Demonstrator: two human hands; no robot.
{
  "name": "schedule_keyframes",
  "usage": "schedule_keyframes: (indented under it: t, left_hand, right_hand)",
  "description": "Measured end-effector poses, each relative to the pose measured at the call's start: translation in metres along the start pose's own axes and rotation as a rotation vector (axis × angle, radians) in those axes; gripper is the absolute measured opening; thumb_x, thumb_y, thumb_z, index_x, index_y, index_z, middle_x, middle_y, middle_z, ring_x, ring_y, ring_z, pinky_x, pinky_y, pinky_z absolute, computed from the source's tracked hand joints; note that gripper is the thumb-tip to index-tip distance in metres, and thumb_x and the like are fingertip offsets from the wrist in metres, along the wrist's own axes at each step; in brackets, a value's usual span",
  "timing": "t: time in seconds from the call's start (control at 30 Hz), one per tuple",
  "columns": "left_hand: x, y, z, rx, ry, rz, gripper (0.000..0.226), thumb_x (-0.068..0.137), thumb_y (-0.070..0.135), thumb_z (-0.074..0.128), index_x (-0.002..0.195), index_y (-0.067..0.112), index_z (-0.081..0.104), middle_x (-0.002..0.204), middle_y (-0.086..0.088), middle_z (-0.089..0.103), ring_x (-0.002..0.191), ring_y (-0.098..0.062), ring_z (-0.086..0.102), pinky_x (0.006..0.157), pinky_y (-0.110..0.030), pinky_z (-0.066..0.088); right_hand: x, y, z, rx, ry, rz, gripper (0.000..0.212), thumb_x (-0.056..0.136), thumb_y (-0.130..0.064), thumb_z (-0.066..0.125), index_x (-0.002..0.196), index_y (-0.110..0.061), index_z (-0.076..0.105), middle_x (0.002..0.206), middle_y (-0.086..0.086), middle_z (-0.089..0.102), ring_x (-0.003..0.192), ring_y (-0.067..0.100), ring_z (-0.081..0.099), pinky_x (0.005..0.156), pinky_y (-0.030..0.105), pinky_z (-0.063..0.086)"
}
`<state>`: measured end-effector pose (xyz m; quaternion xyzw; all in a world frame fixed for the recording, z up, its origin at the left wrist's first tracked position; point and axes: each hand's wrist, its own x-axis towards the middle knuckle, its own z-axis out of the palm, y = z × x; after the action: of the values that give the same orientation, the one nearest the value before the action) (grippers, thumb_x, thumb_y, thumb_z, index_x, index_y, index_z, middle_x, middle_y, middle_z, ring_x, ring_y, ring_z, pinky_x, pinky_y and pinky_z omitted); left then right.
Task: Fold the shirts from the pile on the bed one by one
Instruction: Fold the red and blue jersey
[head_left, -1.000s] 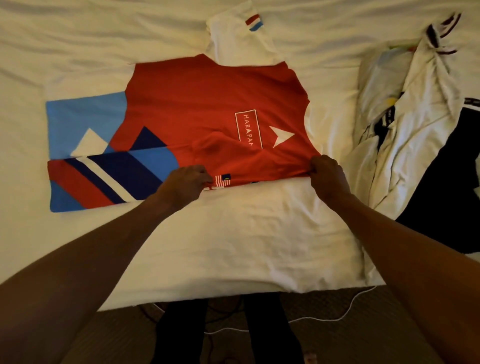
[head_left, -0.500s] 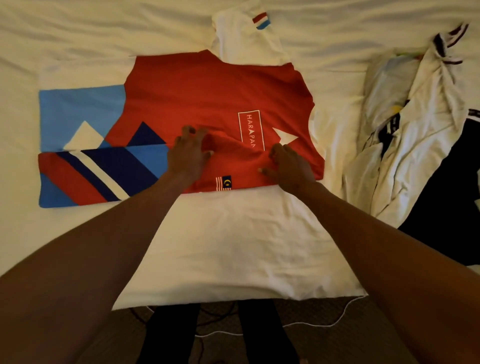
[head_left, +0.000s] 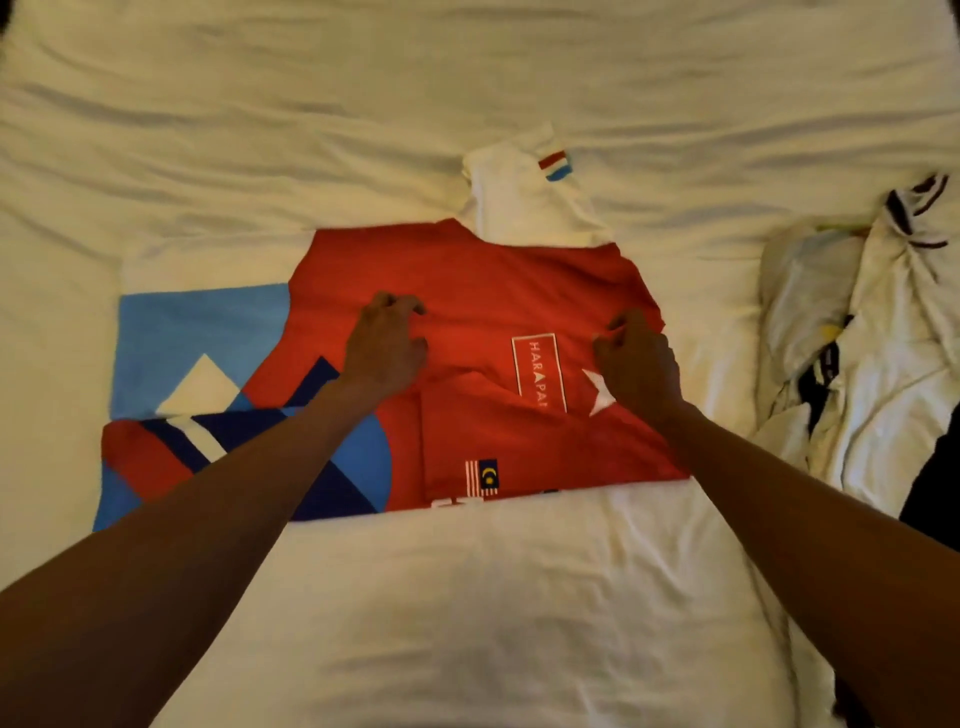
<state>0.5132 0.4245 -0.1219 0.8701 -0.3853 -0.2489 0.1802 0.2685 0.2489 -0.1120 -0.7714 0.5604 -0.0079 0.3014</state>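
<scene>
Head view | shirt (head_left: 519, 280) flat mid-bed (head_left: 260, 130), near side folded over | left hand (head_left: 387, 348) fingers bent on cloth, grip unclear | right hand (head_left: 639, 364) pinching red cloth near right edge | pile (head_left: 857, 338) right | tip: press crease flat, keep edge straight, then fold far sleeve (head_left: 519, 192).
</scene>
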Motion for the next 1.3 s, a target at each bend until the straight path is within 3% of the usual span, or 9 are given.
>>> schedule_keyframes:
  t: [0.23,0.4,0.5,0.63,0.8,0.93,1.07,1.17,1.3]
  left_hand:
    - [0.114,0.036,-0.035,-0.337,0.120,-0.176,0.038,0.096,0.042,0.061,0.120,0.012,0.063,0.113,-0.007,0.067,0.094,-0.022,0.063,0.083,-0.034,0.051]
    - [0.194,0.058,-0.024,-0.432,0.126,-0.315,0.057,0.093,0.055,0.059,0.132,0.013,0.056,0.135,-0.009,0.058,0.118,-0.027,0.057,0.096,-0.034,0.047]
    - [0.234,0.062,-0.013,-0.498,0.052,-0.337,0.062,0.088,0.060,0.063,0.119,0.007,0.066,0.121,-0.014,0.068,0.112,-0.031,0.063,0.096,-0.035,0.049]
    - [0.262,0.063,-0.004,-0.693,-0.026,-0.365,0.062,0.068,0.040,0.089,0.114,0.013,0.059,0.115,-0.017,0.067,0.103,-0.034,0.067,0.084,-0.040,0.058]
    - [0.274,0.060,-0.012,-0.741,-0.005,-0.247,0.053,0.069,0.005,0.086,0.112,0.020,0.060,0.114,-0.017,0.064,0.090,-0.026,0.064,0.061,-0.030,0.051]
    - [0.267,0.062,-0.021,-0.703,-0.031,-0.142,0.049,0.071,-0.002,0.072,0.109,0.026,0.061,0.112,-0.024,0.065,0.084,-0.025,0.062,0.063,-0.028,0.047]
    - [0.249,0.067,-0.036,-0.685,-0.043,-0.034,0.049,0.064,0.007,0.062,0.111,0.015,0.064,0.090,-0.016,0.071,0.079,-0.030,0.066,0.060,-0.036,0.051]
    - [0.240,0.063,-0.048,-0.602,-0.035,0.027,0.039,0.072,-0.002,0.068,0.109,0.010,0.066,0.084,-0.010,0.074,0.081,-0.027,0.069,0.074,-0.045,0.058]
    - [0.228,0.048,-0.068,-0.484,0.036,0.038,0.036,0.071,0.010,0.086,0.101,0.010,0.065,0.085,0.000,0.072,0.079,-0.015,0.068,0.071,-0.029,0.054]
  right_hand:
    - [0.125,-0.077,0.001,0.039,0.020,-0.095,0.040,0.093,-0.032,0.062,0.123,-0.009,0.048,0.121,0.014,0.058,0.113,0.030,0.056,0.091,0.039,0.045]
    - [0.198,-0.103,0.012,-0.098,0.003,-0.027,0.060,0.093,-0.043,0.061,0.136,-0.007,0.040,0.136,0.016,0.048,0.127,0.034,0.046,0.100,0.044,0.040]
    - [0.233,-0.110,0.020,-0.089,-0.044,0.059,0.077,0.088,-0.056,0.062,0.140,-0.007,0.036,0.141,0.016,0.045,0.131,0.036,0.044,0.106,0.047,0.040]
    - [0.266,-0.120,0.023,0.212,-0.099,0.161,0.091,0.069,-0.064,0.077,0.134,-0.007,0.048,0.129,0.010,0.060,0.122,0.028,0.056,0.101,0.042,0.047]
    - [0.279,-0.137,0.011,0.382,-0.096,0.116,0.072,0.067,-0.051,0.086,0.118,-0.006,0.062,0.100,0.003,0.067,0.089,0.015,0.067,0.088,0.033,0.055]
    - [0.273,-0.162,0.004,-0.015,0.028,-0.316,0.080,0.071,-0.016,0.078,0.143,-0.024,0.041,0.144,0.005,0.044,0.133,0.024,0.041,0.105,0.044,0.041]
    - [0.264,-0.203,-0.001,-0.509,-0.400,-0.577,0.089,0.076,-0.003,0.066,0.153,-0.028,0.027,0.151,0.005,0.040,0.137,0.030,0.038,0.107,0.042,0.039]
    - [0.266,-0.219,-0.002,-0.661,-0.606,-0.486,0.100,0.070,-0.016,0.086,0.151,-0.027,0.028,0.144,0.005,0.048,0.130,0.029,0.045,0.105,0.042,0.042]
    - [0.266,-0.215,-0.008,-0.775,-0.519,-0.534,0.086,0.070,-0.055,0.082,0.142,-0.023,0.047,0.142,0.004,0.049,0.127,0.027,0.047,0.103,0.040,0.040]
